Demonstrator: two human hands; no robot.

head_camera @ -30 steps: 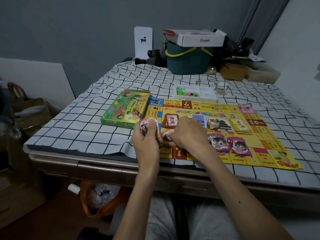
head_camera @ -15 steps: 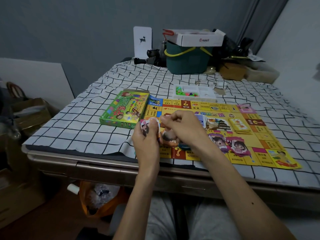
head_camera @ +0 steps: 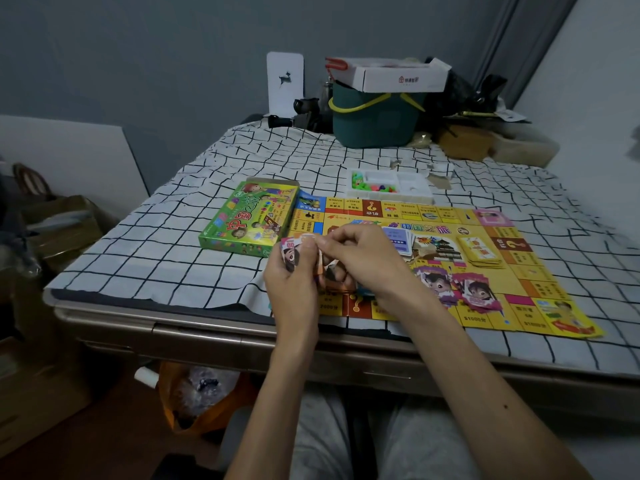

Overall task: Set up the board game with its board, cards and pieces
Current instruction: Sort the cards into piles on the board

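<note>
A yellow game board (head_camera: 526,271) lies flat on the checked cloth. Above its near left corner, my left hand (head_camera: 292,278) grips a small stack of picture cards (head_camera: 290,251). My right hand (head_camera: 367,258) reaches over from the right and pinches the top of that stack. Two purple card piles (head_camera: 457,287) lie on the board to the right of my hands. Further back sit a blue card pile (head_camera: 400,240) and a yellow card pile (head_camera: 479,251). Behind the board stands a white tray (head_camera: 412,187) of coloured pieces.
The green game box (head_camera: 247,220) lies left of the board. A dark green bucket (head_camera: 375,121) with a white carton (head_camera: 391,75) on it stands at the table's back, among clutter. The table's front edge (head_camera: 207,327) is just below my wrists.
My right hand has lifted off the board and come left to the cards in my left hand. The left hand has stayed nearly still.
</note>
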